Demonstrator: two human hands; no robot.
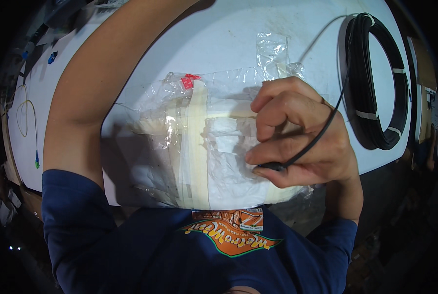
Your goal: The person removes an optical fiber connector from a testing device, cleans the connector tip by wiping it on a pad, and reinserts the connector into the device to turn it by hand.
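My right hand [302, 132] is closed in a pinch on the end of a black cable [317, 139], thumb and forefinger together at its tip. From there the cable runs over the back of the hand and up toward a large black cable coil [397, 98] at the right, bound with several white ties. Under the hand lies a package [233, 183] wrapped in clear plastic and pale tape, with a small red piece on it. My left forearm [106, 68] stretches up past the top edge, so the left hand is out of sight.
Everything lies on a white table [214, 49], whose near edge meets my shirt. A thin yellow cord [25, 117] with a green connector [37, 161] lies at the far left, below a small blue piece [53, 57]. Cardboard [422, 63] stands beyond the right edge.
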